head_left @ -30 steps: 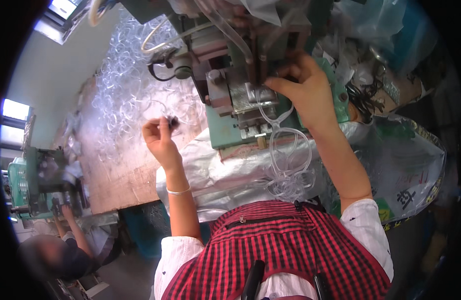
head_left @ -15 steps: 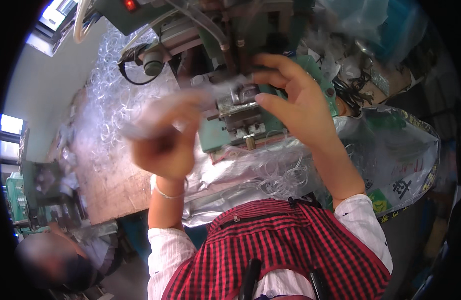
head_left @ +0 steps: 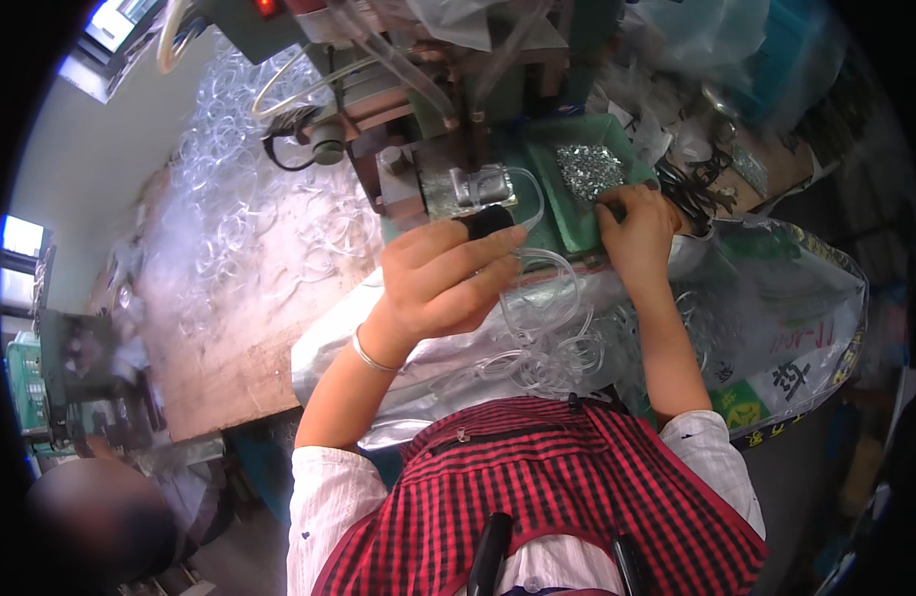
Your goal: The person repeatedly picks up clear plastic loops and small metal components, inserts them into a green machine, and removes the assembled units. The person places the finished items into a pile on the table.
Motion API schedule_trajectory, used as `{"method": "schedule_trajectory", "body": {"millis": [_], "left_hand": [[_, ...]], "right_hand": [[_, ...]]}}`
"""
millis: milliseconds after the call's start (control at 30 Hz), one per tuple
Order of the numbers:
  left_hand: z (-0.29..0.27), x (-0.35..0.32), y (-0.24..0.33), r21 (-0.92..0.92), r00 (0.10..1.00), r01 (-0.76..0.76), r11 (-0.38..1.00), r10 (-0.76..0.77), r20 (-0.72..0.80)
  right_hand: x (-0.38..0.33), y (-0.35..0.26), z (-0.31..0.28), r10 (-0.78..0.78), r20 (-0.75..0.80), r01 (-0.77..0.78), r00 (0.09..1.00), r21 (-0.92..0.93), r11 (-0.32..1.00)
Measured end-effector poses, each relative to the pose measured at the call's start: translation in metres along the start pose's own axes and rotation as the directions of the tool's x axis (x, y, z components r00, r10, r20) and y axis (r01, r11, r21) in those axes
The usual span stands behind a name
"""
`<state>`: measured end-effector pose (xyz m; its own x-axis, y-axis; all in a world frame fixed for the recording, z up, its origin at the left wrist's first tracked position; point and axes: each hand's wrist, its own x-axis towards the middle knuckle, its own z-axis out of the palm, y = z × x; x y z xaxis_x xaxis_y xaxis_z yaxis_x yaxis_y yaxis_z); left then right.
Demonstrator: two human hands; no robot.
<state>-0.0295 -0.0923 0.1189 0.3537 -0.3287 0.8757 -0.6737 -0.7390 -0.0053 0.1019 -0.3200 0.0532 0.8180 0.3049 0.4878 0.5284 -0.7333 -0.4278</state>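
While the person leans over a cluttered surface (head_left: 229, 368), the left hand (head_left: 443, 283) is raised in front of a small green machine (head_left: 448, 149), its fingers pressed together on a short black piece (head_left: 491, 221) at the end of a loop of clear tube (head_left: 542, 288). That piece sits just at the machine's metal block (head_left: 458, 189), so the step in hand looks like seating the tube end in the machine. The right hand (head_left: 635, 230) rests at the edge of a green tray (head_left: 577, 223) of small shiny metal bits (head_left: 589, 169), fingertips curled as if picking one up; whether it holds anything cannot be told. The next move likely calls for lining the black piece up squarely with the block. More clear tube loops (head_left: 547, 363) lie in a plastic bag (head_left: 776, 298) at the person's lap, and a heap of others (head_left: 249, 238) covers the surface to the left. The machine's top is cut off, and the exact contact point is hidden by the left fingers.
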Motion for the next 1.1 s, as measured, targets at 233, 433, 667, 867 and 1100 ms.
{"method": "schedule_trajectory", "body": {"millis": [233, 433, 667, 867, 1100], "left_hand": [[-0.017, -0.049, 0.066, 0.064, 0.920, 0.385, 0.921, -0.377, -0.109], [-0.145, -0.054, 0.045, 0.494, 0.788, 0.570, 0.656, -0.266, -0.556], [-0.182, -0.095, -0.032, -0.076, 0.325, 0.863, 0.500, -0.663, -0.675], [-0.150, -0.138, -0.058, 0.739, 0.331, 0.619, 0.268, -0.941, 0.064], [-0.146, -0.171, -0.047, 0.613, 0.224, 0.664, 0.429, -0.895, 0.385]], "right_hand": [[0.011, -0.005, 0.015, -0.028, 0.008, 0.028, 1.000, -0.034, 0.999], [0.003, -0.005, -0.002, 0.009, 0.108, -0.017, 0.994, 0.070, 0.997], [0.011, -0.001, 0.020, -0.142, 0.043, 0.142, 0.989, -0.013, 0.990], [0.025, -0.005, 0.007, -0.099, 0.000, 0.098, 0.995, 0.185, 0.978], [-0.013, 0.011, -0.021, 0.043, -0.032, -0.035, 0.999, 0.218, 0.975]]}}
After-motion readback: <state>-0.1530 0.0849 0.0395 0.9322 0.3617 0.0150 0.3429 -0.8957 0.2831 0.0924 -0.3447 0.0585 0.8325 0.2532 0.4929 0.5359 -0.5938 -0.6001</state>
